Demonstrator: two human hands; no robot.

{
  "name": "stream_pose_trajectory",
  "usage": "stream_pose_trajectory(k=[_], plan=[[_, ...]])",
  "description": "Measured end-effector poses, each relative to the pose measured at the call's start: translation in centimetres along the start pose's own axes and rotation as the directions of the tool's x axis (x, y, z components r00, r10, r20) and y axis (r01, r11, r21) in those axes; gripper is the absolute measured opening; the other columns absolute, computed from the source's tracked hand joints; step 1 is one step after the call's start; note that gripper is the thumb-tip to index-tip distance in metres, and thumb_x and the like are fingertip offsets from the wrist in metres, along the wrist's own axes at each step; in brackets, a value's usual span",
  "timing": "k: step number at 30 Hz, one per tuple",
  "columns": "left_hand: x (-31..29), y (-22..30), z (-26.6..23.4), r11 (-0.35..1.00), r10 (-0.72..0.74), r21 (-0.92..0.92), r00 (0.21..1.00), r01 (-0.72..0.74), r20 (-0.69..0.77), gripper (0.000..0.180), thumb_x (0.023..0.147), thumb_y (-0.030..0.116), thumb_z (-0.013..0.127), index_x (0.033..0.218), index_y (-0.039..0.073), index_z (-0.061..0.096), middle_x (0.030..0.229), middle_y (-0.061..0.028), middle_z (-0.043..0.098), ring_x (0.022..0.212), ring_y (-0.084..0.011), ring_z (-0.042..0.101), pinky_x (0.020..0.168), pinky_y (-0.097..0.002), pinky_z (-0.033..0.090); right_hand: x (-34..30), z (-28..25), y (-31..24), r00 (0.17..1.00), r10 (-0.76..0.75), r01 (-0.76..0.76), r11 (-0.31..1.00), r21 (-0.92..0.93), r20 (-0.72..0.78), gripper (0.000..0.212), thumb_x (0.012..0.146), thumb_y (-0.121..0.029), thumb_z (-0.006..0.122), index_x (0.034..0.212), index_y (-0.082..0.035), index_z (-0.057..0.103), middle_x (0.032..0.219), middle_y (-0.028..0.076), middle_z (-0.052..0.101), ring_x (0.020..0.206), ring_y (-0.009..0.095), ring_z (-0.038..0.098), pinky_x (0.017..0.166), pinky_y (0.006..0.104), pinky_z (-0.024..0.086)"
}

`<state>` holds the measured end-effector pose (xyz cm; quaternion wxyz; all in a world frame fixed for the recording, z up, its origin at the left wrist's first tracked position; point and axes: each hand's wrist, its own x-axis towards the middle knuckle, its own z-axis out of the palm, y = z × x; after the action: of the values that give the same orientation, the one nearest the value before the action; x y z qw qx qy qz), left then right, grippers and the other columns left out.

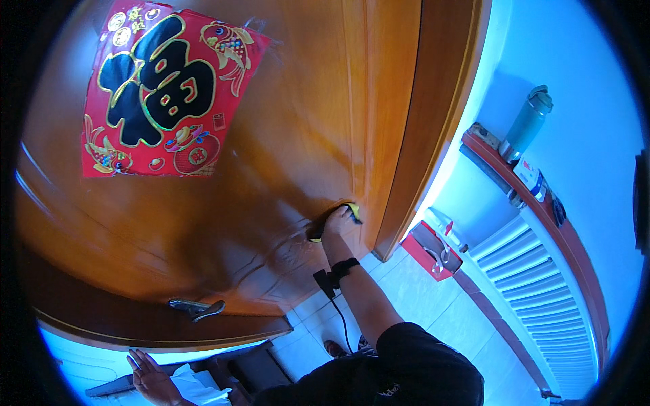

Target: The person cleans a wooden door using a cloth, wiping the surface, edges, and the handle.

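Observation:
Against the lower part of a brown wooden door, my right hand presses a yellow-and-dark cloth. Most of the cloth is hidden under the palm and fingers. A black strap with a small dark box and a cable sits around my right wrist. My left hand is raised at the lower left, fingers spread and holding nothing. It is near the door's metal handle, apart from it. A red sheet with a large black character and fish is stuck on the door.
Right of the door frame, a reddish-brown ledge holds a teal bottle and small items. Below it is a white radiator. An open red box stands near the wall. Dark furniture lies beyond the door.

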<state>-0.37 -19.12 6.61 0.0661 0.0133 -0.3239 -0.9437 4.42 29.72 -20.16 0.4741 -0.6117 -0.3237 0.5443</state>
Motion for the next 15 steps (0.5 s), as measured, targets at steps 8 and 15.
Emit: stream_pose_trajectory(k=[8,15], plan=[[0.1,0.6,-0.6,1.000,-0.006,-0.029,0.999,0.008,0.050,0.052,0.097,0.029,0.028,0.142,0.003,0.022,0.150,-0.0127,0.018,0.140,-0.0226,0.013,0.115,-0.0356,0.006,-11.9,3.7,-16.2,0.530,-0.848,0.846,0.528,0.075,0.000,0.041,0.094,-0.020,0.044,0.123,0.009,0.038,0.139,0.034,0.022,0.130,0.044,0.021,0.108,0.0479,0.014],[0.4,2.0,-1.1,0.999,0.009,-0.039,0.998,-0.007,0.058,0.054,0.097,0.032,0.031,0.142,0.002,0.022,0.149,-0.0138,0.020,0.139,-0.0243,0.015,0.115,-0.0372,0.007,-13.8,4.3,-18.1,0.214,-0.976,0.976,0.215,0.026,0.037,0.041,0.084,-0.009,0.053,0.120,0.007,0.044,0.140,0.035,0.020,0.128,0.051,0.022,0.106,0.0531,0.018]])
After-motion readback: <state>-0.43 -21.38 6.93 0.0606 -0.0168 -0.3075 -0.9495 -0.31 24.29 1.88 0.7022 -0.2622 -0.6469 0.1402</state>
